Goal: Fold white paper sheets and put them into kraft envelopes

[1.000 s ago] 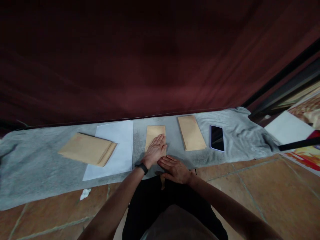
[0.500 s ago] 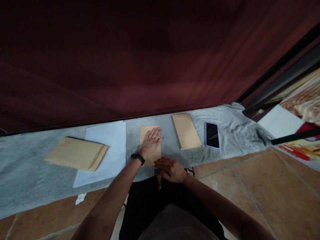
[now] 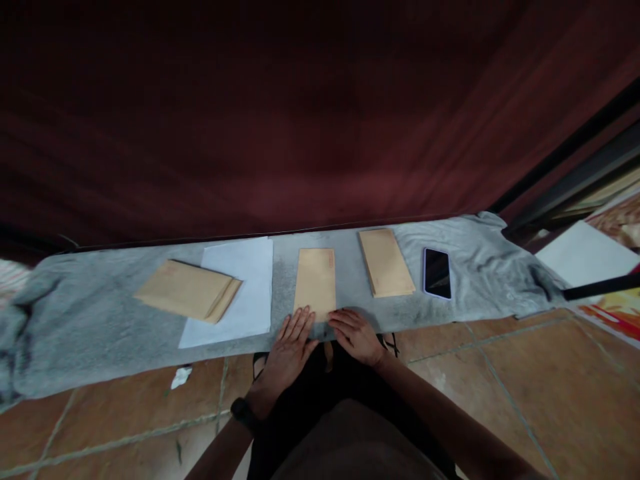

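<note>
Flatly, hands at one envelope (image 3: 315, 283)

On the cloth (image 3: 75, 320), a stack (image 3: 187, 290) overlaps paper (image 3: 247, 300). The left hand (image 3: 290, 347) and right hand (image 3: 357, 333), each grip spread flat and pinching nothing, touch the envelope's near edge. Its red corner print is unreadable. Rightward lie a second envelope (image 3: 386, 262) and a phone (image 3: 437, 272).

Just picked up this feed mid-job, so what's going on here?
A person leans over a grey cloth spread on a tiled floor. Both hands lie palms down at the near end of the middle brown envelope: the left hand by its near left corner, the right hand on its near edge. To the left, a stack of envelopes rests on a white sheet; to the right lie another envelope and a dark phone.
</note>
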### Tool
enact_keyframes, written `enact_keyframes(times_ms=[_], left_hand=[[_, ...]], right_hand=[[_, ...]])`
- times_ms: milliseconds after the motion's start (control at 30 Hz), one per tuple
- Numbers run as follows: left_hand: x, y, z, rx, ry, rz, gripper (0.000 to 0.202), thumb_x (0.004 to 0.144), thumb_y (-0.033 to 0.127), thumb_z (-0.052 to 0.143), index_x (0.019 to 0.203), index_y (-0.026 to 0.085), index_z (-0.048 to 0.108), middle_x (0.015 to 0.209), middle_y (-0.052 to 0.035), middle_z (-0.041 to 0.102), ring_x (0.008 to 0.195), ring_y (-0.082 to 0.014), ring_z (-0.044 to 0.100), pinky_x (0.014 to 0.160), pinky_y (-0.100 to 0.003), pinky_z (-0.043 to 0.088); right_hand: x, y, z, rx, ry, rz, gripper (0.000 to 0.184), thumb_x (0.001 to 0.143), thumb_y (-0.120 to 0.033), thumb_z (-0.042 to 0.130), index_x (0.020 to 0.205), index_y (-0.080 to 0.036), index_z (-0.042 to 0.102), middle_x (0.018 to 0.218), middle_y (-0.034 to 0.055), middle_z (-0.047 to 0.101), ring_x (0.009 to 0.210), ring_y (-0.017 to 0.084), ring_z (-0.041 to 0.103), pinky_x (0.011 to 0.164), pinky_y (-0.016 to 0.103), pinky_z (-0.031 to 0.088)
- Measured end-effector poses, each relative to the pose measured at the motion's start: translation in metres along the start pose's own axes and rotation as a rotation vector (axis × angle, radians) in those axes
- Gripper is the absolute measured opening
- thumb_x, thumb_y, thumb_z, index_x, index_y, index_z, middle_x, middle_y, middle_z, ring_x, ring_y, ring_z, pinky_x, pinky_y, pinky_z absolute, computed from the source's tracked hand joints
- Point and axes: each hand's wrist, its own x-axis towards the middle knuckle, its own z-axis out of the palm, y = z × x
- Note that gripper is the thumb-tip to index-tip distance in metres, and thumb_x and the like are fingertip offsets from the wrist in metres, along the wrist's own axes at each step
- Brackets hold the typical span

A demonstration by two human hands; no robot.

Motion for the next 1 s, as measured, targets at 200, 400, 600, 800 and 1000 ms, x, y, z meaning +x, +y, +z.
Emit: enact_keyframes(times_ms=[200,400,600,800,1000], left_hand=[[0.017,-0.001,0.002,-0.225,0.203,-0.296,0.042,0.098,0.024,0.045,0.139,0.017,0.056,0.145,-0.0143,0.057,0.135,-0.0267,0.053,0.113,-0.045,0.045],[0.048,0.004,-0.013,-0.420,0.203,-0.635,0.043,0.086,0.020,0.061,0.128,0.019,0.064,0.117,-0.0114,0.069,0.109,-0.0258,0.067,0.099,-0.041,0.052],[0.060,-0.007,-0.012,-0.644,0.111,-0.903,0.040,0.080,0.018,0.065,0.120,0.016,0.066,0.071,0.0007,0.069,0.065,-0.0169,0.067,0.063,-0.026,0.051],[0.060,0.000,-0.009,-0.692,0.159,-0.881,0.036,0.077,0.012,0.064,0.112,0.018,0.069,0.068,0.0018,0.068,0.062,-0.0156,0.065,0.058,-0.024,0.046],[0.059,0.010,-0.007,-0.871,0.333,-0.819,0.040,0.075,0.013,0.061,0.114,0.019,0.068,0.071,0.0005,0.068,0.062,-0.0164,0.064,0.057,-0.026,0.050]], right_hand=[[-0.004,-0.012,0.002,-0.173,0.036,0.158,0.037,0.101,-0.021,0.048,0.135,-0.023,0.061,0.141,0.0076,0.063,0.131,0.023,0.056,0.115,0.048,0.041],[0.005,-0.015,-0.003,-0.336,-0.029,0.159,0.031,0.100,-0.024,0.054,0.129,-0.020,0.064,0.137,0.0079,0.065,0.121,0.024,0.062,0.107,0.043,0.047],[0.020,-0.011,-0.021,-0.440,-0.198,0.049,0.027,0.099,-0.020,0.056,0.124,-0.018,0.066,0.134,0.0088,0.066,0.114,0.023,0.065,0.097,0.037,0.053],[0.025,-0.004,-0.032,-0.423,-0.212,0.088,0.029,0.097,-0.012,0.055,0.122,-0.020,0.066,0.127,0.0084,0.069,0.110,0.022,0.067,0.099,0.037,0.053],[0.013,-0.018,-0.008,-0.245,-0.037,0.034,0.040,0.098,-0.016,0.050,0.137,-0.019,0.058,0.140,0.0100,0.062,0.130,0.024,0.057,0.116,0.045,0.044]])
